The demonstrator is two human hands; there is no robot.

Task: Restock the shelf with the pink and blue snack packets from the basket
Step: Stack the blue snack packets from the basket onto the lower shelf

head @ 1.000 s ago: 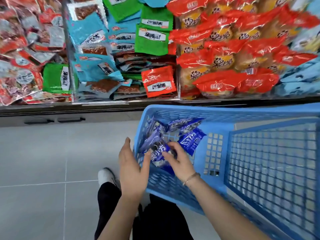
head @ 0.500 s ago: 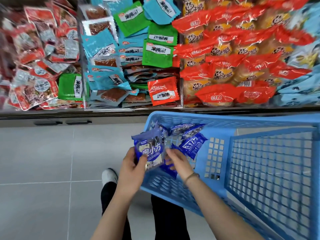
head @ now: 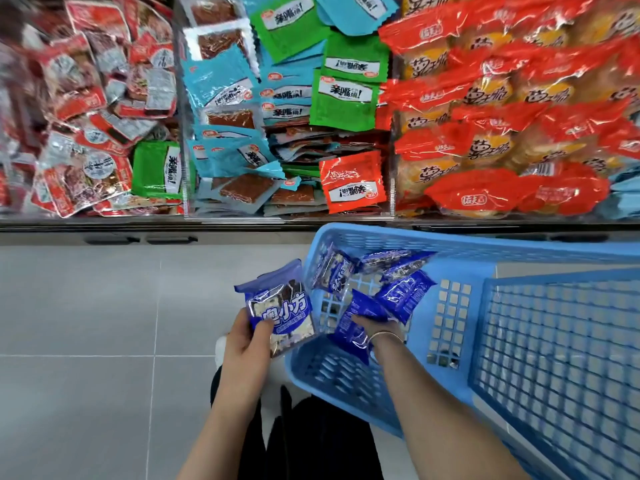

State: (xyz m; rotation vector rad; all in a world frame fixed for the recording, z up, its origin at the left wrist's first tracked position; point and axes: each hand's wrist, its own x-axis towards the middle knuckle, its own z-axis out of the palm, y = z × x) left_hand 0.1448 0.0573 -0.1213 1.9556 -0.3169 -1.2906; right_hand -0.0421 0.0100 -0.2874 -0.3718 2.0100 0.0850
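My left hand (head: pixel 244 344) grips a blue snack packet (head: pixel 280 308) with white lettering, held just outside the left rim of the light blue basket (head: pixel 485 261). My right hand (head: pixel 375 327) reaches into the basket and is mostly hidden under another blue packet (head: pixel 356 323), which its fingers appear to hold. Several more blue packets (head: pixel 403 294) lie loose on the basket floor. No pink packets are visible. The shelf (head: pixel 277 223) runs across the top of the view, directly beyond the basket.
The shelf bins hold red and silver packets (head: pixel 86 109) at left, teal, green and red sachets (head: pixel 287 109) in the middle, and orange-wrapped cakes (head: pixel 502 109) at right. Grey tiled floor (head: pixel 104 341) spreads to the left. My dark trousers and a white shoe show below.
My left hand has lifted the blue packet up and left, out over the basket rim. My right hand has gone deeper among the remaining packets. The view has tilted up toward the shelf.
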